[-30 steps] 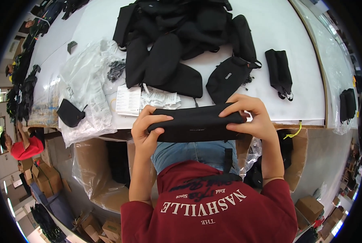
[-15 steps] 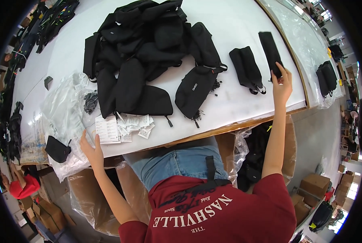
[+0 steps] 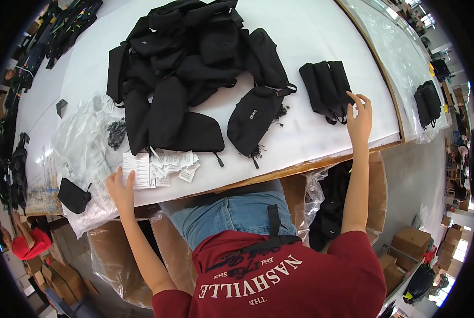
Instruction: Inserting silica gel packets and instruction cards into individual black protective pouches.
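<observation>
Black fabric pouches [image 3: 326, 85] lie side by side, edges touching, at the right of the white table. My right hand [image 3: 359, 116] is at their right edge, fingers parted and curved, with its fingertips at or just beside the outermost pouch. My left hand [image 3: 121, 192] is at the table's front left, thumb and fingers apart. Its fingertips reach the edge of a stack of printed white paper labels [image 3: 136, 168]. A black pouch with a small printed mark [image 3: 254, 119] lies at the middle. Behind it rises a large heap of black pouches [image 3: 186, 66].
Clear plastic bags [image 3: 83, 138] lie on the left, with a small black pouch [image 3: 74, 196] at the front. Plastic-lined cardboard boxes [image 3: 123, 259] stand below the table edge. A person in red [image 3: 30, 241] is at far left.
My right hand has brought its black pouch down and left against the other one and loosened its fingers. My left hand has shifted slightly toward the labels.
</observation>
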Demonstrator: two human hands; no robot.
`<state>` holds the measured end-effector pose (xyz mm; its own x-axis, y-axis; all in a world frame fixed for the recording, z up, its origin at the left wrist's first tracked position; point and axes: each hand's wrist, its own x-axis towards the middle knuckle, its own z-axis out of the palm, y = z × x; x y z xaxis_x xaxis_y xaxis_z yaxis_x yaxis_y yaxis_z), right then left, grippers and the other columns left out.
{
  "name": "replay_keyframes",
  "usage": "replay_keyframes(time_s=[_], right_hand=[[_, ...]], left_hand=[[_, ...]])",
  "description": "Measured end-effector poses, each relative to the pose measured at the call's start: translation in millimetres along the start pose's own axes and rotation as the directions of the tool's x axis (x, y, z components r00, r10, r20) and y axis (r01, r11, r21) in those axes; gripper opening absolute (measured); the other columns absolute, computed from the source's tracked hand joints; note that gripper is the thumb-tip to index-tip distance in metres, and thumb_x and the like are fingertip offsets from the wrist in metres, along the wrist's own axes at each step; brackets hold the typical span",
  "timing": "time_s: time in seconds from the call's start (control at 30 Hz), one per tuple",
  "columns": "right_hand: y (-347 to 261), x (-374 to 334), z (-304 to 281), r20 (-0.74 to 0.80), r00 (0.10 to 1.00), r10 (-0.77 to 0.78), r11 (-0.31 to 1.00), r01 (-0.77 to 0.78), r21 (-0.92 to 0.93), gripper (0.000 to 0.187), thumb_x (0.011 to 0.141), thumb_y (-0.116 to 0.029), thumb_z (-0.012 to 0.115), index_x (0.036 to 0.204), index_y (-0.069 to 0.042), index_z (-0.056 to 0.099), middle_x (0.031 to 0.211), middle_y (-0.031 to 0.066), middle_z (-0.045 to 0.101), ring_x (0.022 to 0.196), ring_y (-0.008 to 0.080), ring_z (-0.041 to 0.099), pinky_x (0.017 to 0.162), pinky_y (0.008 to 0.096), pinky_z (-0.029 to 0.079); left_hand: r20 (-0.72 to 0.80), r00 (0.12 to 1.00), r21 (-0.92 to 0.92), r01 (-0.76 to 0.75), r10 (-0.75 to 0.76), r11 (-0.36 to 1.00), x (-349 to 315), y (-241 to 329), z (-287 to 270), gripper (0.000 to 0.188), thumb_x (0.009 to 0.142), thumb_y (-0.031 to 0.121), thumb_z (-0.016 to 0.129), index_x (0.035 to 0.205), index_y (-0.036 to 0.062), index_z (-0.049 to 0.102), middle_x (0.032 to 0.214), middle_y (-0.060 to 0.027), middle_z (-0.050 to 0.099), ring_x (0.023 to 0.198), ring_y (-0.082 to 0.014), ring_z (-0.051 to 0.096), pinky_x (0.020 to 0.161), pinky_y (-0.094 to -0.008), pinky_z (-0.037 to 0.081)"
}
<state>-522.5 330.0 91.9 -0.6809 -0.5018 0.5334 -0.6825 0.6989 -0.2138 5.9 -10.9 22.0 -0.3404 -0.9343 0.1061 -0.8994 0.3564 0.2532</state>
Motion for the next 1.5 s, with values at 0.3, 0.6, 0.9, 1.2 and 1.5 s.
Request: replay_keyframes(time_s=[0.3, 0.6, 0.9, 1.2, 1.5], right_hand=[[-107.0, -65.0, 57.0, 0.363, 0.916, -0.171, 0.920, 0.015, 0.393, 0.016, 0.077, -0.016, 0.071, 0.088, -0.010, 0.062, 0.083, 0.0049, 0.052, 0.083, 0.0227, 0.055, 0.071, 0.0337, 0.047], [-42.3, -48.9, 30.4, 0.668, 0.744, -0.020, 0.979, -0.120, 0.164, 0.011, 0.074, -0.014, 0.071, 0.075, -0.008, 0.062, 0.077, 0.0095, 0.060, 0.083, 0.0276, 0.059, 0.070, 0.0388, 0.048], [-38.3, -41.5, -5.4, 0.545, 0.803, 0.241, 0.969, -0.226, -0.095, 0.014, 0.076, -0.016, 0.070, 0.085, -0.009, 0.061, 0.079, 0.0083, 0.062, 0.077, 0.0288, 0.061, 0.066, 0.0398, 0.047], [-92.2, -53.1, 60.2, 0.524, 0.831, -0.186, 0.977, 0.101, 0.185, 0.011, 0.079, -0.014, 0.066, 0.081, -0.006, 0.058, 0.078, 0.0101, 0.060, 0.076, 0.0301, 0.061, 0.068, 0.0404, 0.047], [-145.1, -51.5, -3.1, 0.610, 0.750, -0.255, 0.550, -0.407, 0.729, 0.012, 0.088, -0.012, 0.062, 0.085, -0.002, 0.055, 0.065, 0.0028, 0.054, 0.060, 0.0093, 0.049, 0.058, 0.0238, 0.041]], left_hand=[[-0.252, 0.968, 0.083, -0.002, 0.023, 0.997, -10.6, 21.3, -1.8, 0.033, 0.085, 0.027, 0.064, 0.107, 0.0021, 0.063, 0.102, -0.0115, 0.059, 0.099, -0.0323, 0.054, 0.086, -0.0437, 0.041], [-0.104, 0.991, -0.238, 0.056, -0.083, 0.970, -0.4, 16.6, 3.6, 0.039, 0.088, 0.030, 0.063, 0.113, 0.0006, 0.057, 0.104, -0.0141, 0.056, 0.100, -0.0304, 0.051, 0.085, -0.0422, 0.041], [-0.162, 0.983, -0.012, -0.091, 0.087, 0.996, -3.2, 24.1, 2.0, 0.053, 0.085, 0.035, 0.065, 0.122, -0.0007, 0.052, 0.118, -0.0182, 0.050, 0.109, -0.0353, 0.046, 0.097, -0.0456, 0.035], [-0.020, 0.993, -0.217, 0.112, -0.119, 0.970, -8.4, 37.3, -46.2, 0.021, 0.089, 0.014, 0.059, 0.095, 0.0008, 0.045, 0.084, -0.0141, 0.046, 0.086, -0.0280, 0.044, 0.083, -0.0357, 0.038], [0.099, 0.991, -0.690, 0.137, -0.094, 0.710, -66.8, 155.2, -94.4, 0.035, 0.097, 0.019, 0.052, 0.128, 0.0061, 0.039, 0.099, -0.0098, 0.052, 0.093, -0.0168, 0.049, 0.085, -0.0292, 0.040]])
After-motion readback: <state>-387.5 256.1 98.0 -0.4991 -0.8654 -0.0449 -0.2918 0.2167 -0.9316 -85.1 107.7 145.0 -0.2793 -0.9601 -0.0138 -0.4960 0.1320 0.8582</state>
